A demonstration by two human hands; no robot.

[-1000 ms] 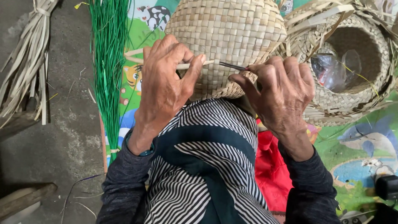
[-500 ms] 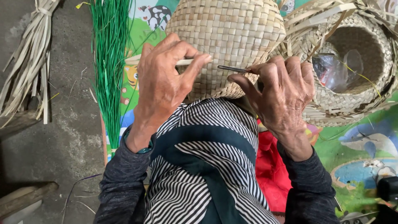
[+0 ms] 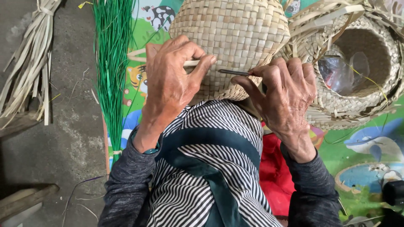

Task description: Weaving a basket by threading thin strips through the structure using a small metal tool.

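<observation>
Grey concrete floor (image 3: 50, 147) at left, bright cartoon-printed mat (image 3: 362, 155) beneath. Upper centre, resting against a striped-clad knee: woven straw basket (image 3: 229, 38), steadied by left hand (image 3: 170, 84), fingers closed on a pale strip (image 3: 191, 63), while right hand (image 3: 282, 94) pinches a thin dark needle tool (image 3: 233, 72) touching the weave. Further out: second, open woven basket (image 3: 357, 63) at upper right holding clear plastic, green reed bundle (image 3: 111, 63) left of centre, dry palm strips (image 3: 29, 63) far left.

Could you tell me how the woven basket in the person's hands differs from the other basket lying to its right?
The held basket shows its closed woven outside, while the right basket shows its open mouth. The held basket looks tidy; the right basket has loose strips sticking out. The right basket holds clear plastic; nothing shows inside the held basket. Both are pale plaited straw.
</observation>
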